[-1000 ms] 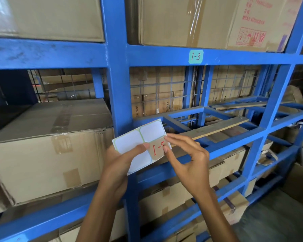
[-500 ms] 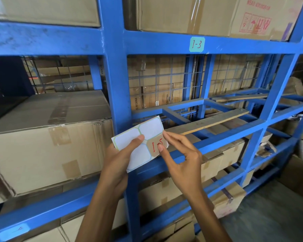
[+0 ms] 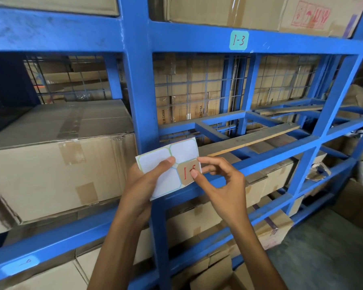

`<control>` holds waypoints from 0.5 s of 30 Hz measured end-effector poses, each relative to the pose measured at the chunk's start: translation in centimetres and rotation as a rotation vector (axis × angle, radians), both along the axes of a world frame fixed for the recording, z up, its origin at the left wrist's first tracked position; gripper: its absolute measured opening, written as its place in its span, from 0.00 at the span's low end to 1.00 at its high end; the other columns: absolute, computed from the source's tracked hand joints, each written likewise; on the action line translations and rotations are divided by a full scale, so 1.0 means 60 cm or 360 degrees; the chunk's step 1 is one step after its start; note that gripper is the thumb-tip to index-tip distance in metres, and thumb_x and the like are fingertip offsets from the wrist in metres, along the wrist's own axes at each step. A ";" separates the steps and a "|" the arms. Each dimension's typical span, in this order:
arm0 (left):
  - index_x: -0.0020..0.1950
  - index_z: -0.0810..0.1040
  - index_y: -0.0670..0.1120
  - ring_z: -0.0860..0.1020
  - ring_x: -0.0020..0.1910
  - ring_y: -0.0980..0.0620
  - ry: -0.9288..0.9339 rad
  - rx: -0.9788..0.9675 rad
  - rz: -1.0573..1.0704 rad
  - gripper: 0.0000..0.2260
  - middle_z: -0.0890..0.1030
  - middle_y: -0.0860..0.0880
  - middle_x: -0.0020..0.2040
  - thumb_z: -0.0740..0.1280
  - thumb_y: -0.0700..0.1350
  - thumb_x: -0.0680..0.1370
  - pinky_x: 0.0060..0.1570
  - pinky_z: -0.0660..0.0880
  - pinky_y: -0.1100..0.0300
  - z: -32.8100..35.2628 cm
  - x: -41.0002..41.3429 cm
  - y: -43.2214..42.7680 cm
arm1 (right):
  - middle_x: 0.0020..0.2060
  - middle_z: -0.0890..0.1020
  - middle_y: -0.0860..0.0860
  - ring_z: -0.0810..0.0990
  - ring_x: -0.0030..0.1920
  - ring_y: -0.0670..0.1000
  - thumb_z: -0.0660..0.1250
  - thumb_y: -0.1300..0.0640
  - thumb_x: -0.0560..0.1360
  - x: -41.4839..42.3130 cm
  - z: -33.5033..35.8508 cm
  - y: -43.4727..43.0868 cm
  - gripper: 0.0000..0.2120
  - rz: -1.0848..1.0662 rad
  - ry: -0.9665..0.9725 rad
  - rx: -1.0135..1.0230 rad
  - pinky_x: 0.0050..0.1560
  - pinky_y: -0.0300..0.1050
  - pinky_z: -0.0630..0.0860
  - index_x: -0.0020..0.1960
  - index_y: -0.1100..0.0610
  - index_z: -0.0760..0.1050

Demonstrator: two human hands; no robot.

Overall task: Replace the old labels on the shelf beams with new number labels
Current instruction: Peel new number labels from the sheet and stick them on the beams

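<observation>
My left hand (image 3: pixel 144 181) holds a white sheet of blank labels (image 3: pixel 166 164) in front of the blue rack's upright post (image 3: pixel 138 101). On the sheet's lower right corner sits a tan label with red writing (image 3: pixel 187 171). My right hand (image 3: pixel 220 183) pinches that label's right edge with thumb and fingers. A teal label reading 1-3 (image 3: pixel 239 40) is stuck on the upper beam (image 3: pixel 197 41). A pale blue worn label (image 3: pixel 21 265) sits on the lower left beam (image 3: pixel 50 243).
Large taped cardboard boxes (image 3: pixel 50 164) fill the left bay and the levels above and below. The right bay holds a loose wooden plank (image 3: pixel 252 141) on blue cross bars, with wire mesh and more cartons behind. An open carton (image 3: pixel 218 277) lies below.
The view has tilted slightly downward, so the rack appears higher. My right thumb has slid onto the red-marked label and the fingers have closed on its edge. The left hand still holds the sheet.
</observation>
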State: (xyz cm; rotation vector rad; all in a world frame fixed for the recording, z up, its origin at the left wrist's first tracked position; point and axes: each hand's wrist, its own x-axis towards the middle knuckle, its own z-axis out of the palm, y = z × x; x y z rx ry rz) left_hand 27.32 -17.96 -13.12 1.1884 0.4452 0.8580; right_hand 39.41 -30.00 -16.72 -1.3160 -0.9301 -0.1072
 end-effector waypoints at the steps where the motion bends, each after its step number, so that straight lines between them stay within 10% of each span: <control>1: 0.56 0.83 0.46 0.87 0.47 0.53 0.0014 0.0025 0.0011 0.10 0.89 0.50 0.50 0.74 0.41 0.75 0.43 0.84 0.61 -0.002 0.000 0.000 | 0.44 0.86 0.47 0.85 0.45 0.49 0.78 0.59 0.73 0.002 -0.001 -0.001 0.10 0.0007 0.0015 -0.0009 0.52 0.35 0.76 0.52 0.52 0.83; 15: 0.55 0.84 0.45 0.86 0.46 0.56 0.0230 0.0129 0.0278 0.10 0.88 0.51 0.49 0.76 0.41 0.75 0.44 0.81 0.63 -0.040 0.016 0.026 | 0.61 0.80 0.51 0.78 0.67 0.54 0.76 0.62 0.75 0.013 -0.047 -0.033 0.04 0.0025 -0.0275 -0.0128 0.63 0.47 0.74 0.45 0.55 0.82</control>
